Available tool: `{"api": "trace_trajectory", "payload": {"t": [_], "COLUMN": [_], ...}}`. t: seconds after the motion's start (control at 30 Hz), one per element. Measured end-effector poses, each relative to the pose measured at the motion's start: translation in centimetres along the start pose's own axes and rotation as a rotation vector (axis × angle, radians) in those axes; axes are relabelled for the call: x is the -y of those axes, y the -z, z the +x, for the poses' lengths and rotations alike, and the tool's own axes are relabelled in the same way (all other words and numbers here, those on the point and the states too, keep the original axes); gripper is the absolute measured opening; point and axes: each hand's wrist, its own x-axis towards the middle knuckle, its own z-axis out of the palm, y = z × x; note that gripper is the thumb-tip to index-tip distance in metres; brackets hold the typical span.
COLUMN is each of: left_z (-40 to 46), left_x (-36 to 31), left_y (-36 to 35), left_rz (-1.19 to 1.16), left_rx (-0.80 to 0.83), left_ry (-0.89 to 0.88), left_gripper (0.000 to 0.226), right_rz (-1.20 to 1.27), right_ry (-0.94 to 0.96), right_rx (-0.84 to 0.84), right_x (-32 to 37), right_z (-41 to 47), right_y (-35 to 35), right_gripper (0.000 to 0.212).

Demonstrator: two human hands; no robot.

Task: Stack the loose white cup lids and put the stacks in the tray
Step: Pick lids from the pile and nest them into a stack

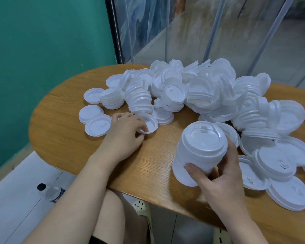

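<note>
Left hand on a loose lid, stack waiting in my right.

My left hand (pixel 126 128) pinches the rim of a single white plastic cup lid (pixel 148 123) lying flat on the oval wooden table (pixel 63 138). My right hand (pixel 220 175) grips the tilted stack of nested white lids (pixel 199 150), off to that lid's right and nearer me.

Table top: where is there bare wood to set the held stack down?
Bare wood lies along the near edge of the table, between the left hand and the right hand gripping the stack. The far and right side is crowded with a lid heap.
</note>
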Motion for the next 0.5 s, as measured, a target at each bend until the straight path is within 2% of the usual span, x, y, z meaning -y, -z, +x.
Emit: {"api": "trace_trajectory", "payload": {"t": [0.17,0.37,0.5], "left_z": [-0.7,-1.9,-2.4], "left_x": [-0.8,-4.0,-6.7], "left_y": [0.6,1.9,2.9], "left_rz": [-0.123,-0.516,-0.715], "left_rx": [-0.089,-0.159,-0.345], "left_ry": [0.004,0.097,0.052], "left_gripper": [0.009,0.016,0.024], "right_rz": [-0.009,-0.004,-0.001], "right_ry": [0.0,0.002,0.012], "right_rx": [-0.004,-0.008,-0.006], "right_x": [-0.1,0.1,0.2], "right_z": [0.0,0.1,0.1], "right_y": [0.1,0.1,0.1], "right_gripper": [0.088,0.083,0.083]}}
